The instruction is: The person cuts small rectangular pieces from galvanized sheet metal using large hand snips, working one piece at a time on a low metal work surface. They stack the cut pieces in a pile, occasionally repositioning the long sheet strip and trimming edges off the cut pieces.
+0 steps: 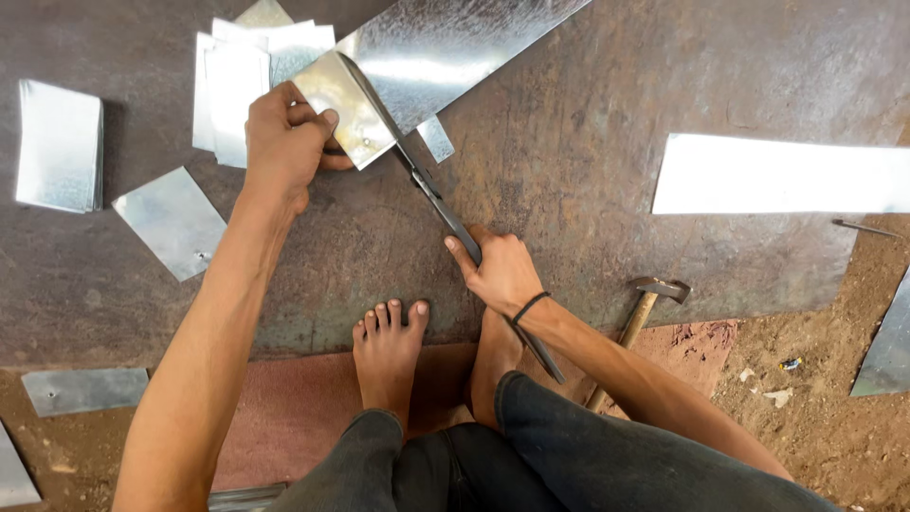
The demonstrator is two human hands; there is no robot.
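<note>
The left hand [284, 137] is closed on the near corner of a galvanised metal sheet [445, 47], with the fingers [318, 118] curled over the top of a bent-up flap [343, 106] and the thumb tucked beneath it, lifting that flap off the rest of the sheet. The right hand [498, 270] is wrapped tight around the upper handle of a pair of long tin snips [441, 204], index finger stretched along the handle toward the blades; a dark band sits on that wrist. The snips run diagonally from the right fingers up to the left ones, their blades biting into the sheet right beside the left fingers, at the edge of the raised flap, while the lower handle trails back past the right wrist. A small offcut sliver [435, 138] lies just right of the blades. Behind the left fingers rests a loose pile of cut rectangles [232, 81]; further out to their left lies a neat stack of the same pieces [59, 144], and a single rectangle [171, 220] lies beside the left forearm. All of this rests on a dark, rusty steel plate [588, 142] that serves as the surface. Well to the right of the right fingers lies a long bright strip [777, 175], and nearer the right forearm a hammer [654, 299] rests with its head on the plate's edge. Two bare feet [389, 346] are planted just below the right fingers.
</note>
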